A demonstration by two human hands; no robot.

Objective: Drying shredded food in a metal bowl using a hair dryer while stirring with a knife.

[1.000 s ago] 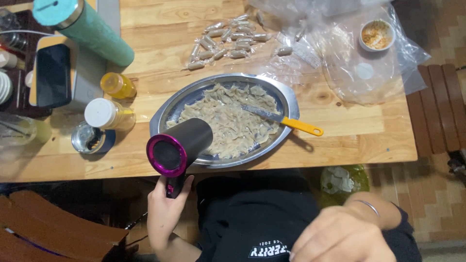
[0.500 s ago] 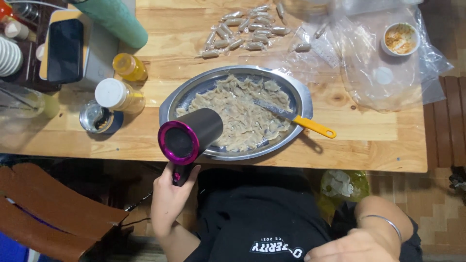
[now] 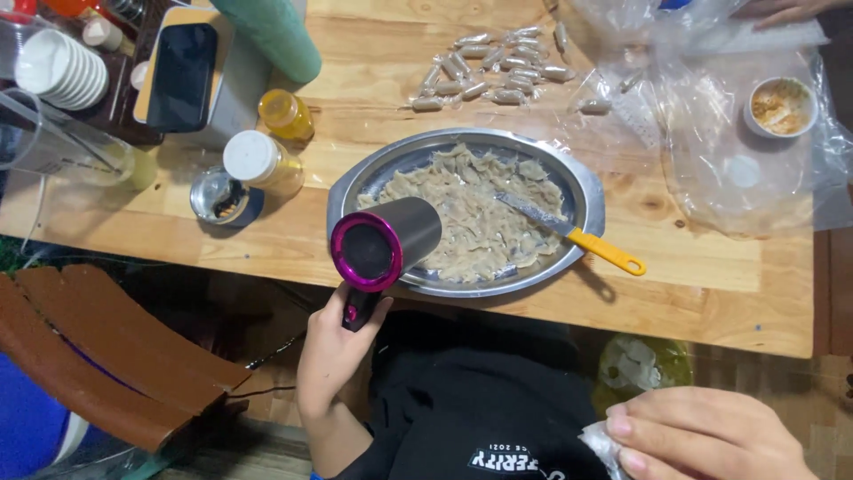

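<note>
The left hand (image 3: 333,351) has its fingers wrapped round the handle of a hair dryer (image 3: 382,244), whose barrel points over the near-left rim of the oval metal tray (image 3: 586,191) at the pale dough pieces (image 3: 462,209) spread inside. To dry them evenly, the nozzle is best kept off the food and swept slowly across the whole tray, not held on one patch. The right hand (image 3: 702,436), low at the lap, pinches a scrap of white wrap (image 3: 597,440) between its fingers. One yellow-handled knife (image 3: 569,233) lies in the tray; two lidded jars (image 3: 271,142) stand beside one small tin (image 3: 218,196); roughly sixteen wrapped rolls (image 3: 498,67) lie on the wooden table (image 3: 711,293).
</note>
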